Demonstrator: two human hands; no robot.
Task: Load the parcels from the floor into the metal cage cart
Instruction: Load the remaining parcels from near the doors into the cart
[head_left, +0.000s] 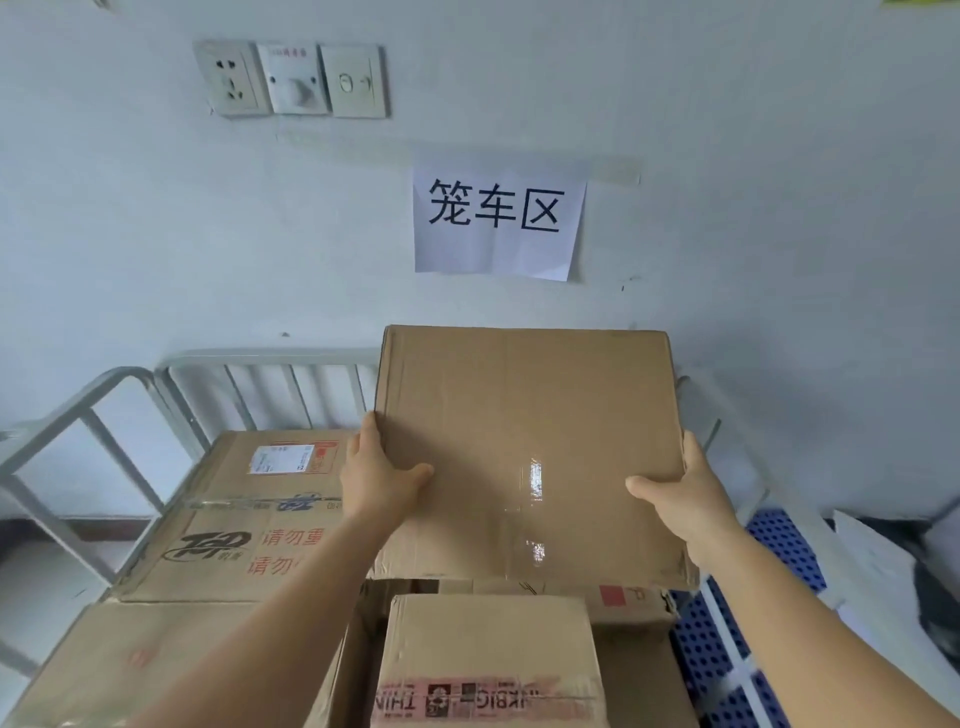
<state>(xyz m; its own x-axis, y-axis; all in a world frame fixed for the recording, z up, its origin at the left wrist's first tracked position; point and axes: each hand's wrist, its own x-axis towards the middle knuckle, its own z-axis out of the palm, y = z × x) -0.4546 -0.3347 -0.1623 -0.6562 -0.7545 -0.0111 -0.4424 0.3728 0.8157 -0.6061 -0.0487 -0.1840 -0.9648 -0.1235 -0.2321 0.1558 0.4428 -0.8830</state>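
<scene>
Both hands make the grip: the left hand (382, 475) clamps the near left edge of a flat cardboard parcel (524, 447), thumb on the top face and fingers curled out of sight beneath, and the right hand (680, 493) does the same on the near right edge. That parcel is held above the stacked boxes inside the metal cage cart (130, 395), toward its right rear, near the wall; whether its underside already touches the box below cannot be told. From here the likeliest trouble is a poor landing: the parcel seems wider than the support under it, so if let go while overhanging the right rail it could tip toward the blue perforated panel (727, 660) or slide off the stack. The glossy tape strip down its top also hints at a slick surface, and thumbs alone could slip. Fingers might get pinched between parcel and stack on release. Hidden matters: the cart's right side and its floor, the box under the parcel, and the dark object at far right, too cut off to name.
</scene>
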